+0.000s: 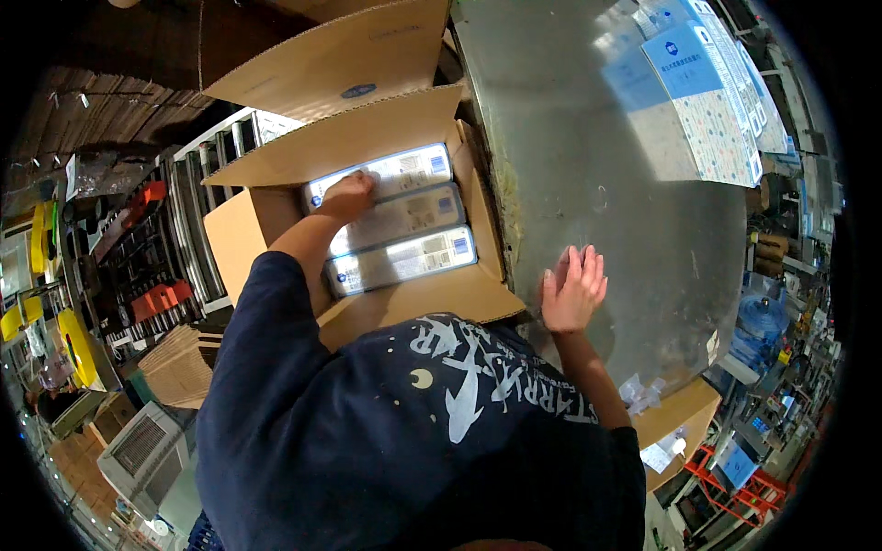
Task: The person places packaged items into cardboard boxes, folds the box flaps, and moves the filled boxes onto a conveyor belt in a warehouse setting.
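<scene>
Seating a pack (413, 170) in the carton (432, 296), apparently, the left hand (347, 196) curls, grip unclear, and should release next; right hand (573, 296) outstretched, empty.

The fingertips of the left hand (349, 196) are curled out of sight over the farthest pack (409, 173), grip unconfirmed; hand and wrist obscure part of that pack and of the middle pack (427, 208). Nearer the body than that hand, the dark shirt (349, 422) covers part of the near flap (436, 299), while beyond it the far flap (322, 64) is cut off at one corner by the upper edge. The palm of the right hand (574, 292) is hidden, contact with the metal table (551, 138) indeterminable, and clutter (781, 354) to its far right too small to identify.
</scene>
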The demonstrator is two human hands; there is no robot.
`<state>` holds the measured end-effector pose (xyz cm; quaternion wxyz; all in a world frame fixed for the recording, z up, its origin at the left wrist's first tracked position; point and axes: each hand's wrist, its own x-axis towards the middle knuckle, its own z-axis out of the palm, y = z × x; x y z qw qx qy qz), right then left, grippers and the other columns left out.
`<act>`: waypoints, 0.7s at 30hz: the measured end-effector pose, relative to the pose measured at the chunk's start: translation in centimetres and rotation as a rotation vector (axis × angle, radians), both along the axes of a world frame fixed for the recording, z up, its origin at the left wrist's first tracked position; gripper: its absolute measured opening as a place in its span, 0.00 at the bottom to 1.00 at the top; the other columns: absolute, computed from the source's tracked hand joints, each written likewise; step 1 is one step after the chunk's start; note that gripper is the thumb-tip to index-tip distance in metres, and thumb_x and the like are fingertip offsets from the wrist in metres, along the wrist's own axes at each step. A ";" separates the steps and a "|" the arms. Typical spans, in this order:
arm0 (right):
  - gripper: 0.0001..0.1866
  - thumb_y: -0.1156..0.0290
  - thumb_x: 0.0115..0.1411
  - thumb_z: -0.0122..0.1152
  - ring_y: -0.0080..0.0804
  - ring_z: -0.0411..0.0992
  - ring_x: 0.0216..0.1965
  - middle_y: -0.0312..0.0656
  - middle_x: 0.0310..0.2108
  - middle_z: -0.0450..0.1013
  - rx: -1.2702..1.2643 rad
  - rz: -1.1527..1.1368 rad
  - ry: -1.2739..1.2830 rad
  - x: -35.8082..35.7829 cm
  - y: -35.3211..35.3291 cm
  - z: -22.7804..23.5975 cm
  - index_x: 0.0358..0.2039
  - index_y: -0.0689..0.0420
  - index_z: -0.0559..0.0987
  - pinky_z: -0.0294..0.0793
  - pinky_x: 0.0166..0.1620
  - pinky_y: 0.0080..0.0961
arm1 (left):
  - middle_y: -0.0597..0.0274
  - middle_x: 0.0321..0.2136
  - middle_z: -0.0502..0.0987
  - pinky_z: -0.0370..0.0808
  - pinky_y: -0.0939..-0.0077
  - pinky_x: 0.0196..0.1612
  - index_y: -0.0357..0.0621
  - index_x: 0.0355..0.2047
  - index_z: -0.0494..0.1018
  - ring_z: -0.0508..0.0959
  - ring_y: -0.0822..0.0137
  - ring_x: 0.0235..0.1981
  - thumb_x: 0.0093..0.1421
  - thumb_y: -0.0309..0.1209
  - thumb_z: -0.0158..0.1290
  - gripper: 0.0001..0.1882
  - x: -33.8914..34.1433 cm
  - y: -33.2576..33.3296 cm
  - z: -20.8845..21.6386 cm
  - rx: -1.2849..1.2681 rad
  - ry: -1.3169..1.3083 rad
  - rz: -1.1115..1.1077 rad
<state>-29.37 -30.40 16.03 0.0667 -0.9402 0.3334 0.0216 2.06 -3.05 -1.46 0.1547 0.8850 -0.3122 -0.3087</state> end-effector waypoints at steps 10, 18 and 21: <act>0.24 0.67 0.46 0.61 0.48 0.57 0.54 0.49 0.52 0.61 0.167 0.107 -0.354 1.1 -8.9 2.3 0.45 0.56 0.71 0.54 0.55 0.42 | 0.56 0.22 0.71 0.69 0.69 0.28 0.42 0.26 0.71 0.72 0.59 0.24 0.50 0.28 0.52 0.04 -2.8 -8.2 15.0 -0.423 0.183 -0.112; 0.36 0.69 0.46 0.63 0.47 0.57 0.54 0.52 0.52 0.60 -0.082 -0.638 -0.818 4.6 -32.3 12.6 0.55 0.62 0.59 0.57 0.55 0.37 | 0.49 0.54 0.58 0.57 0.53 0.55 0.44 0.51 0.62 0.57 0.52 0.56 0.53 0.40 0.51 0.26 -2.9 -29.4 20.2 -0.364 -0.371 -0.509; 0.36 0.67 0.51 0.59 0.37 0.68 0.41 0.47 0.44 0.67 0.311 -0.771 -0.958 4.5 -37.0 11.6 0.58 0.58 0.56 0.69 0.42 0.30 | 0.51 0.59 0.50 0.48 0.41 0.56 0.47 0.55 0.57 0.47 0.53 0.61 0.55 0.48 0.46 0.31 -3.7 -31.7 19.4 -0.199 -0.475 -0.513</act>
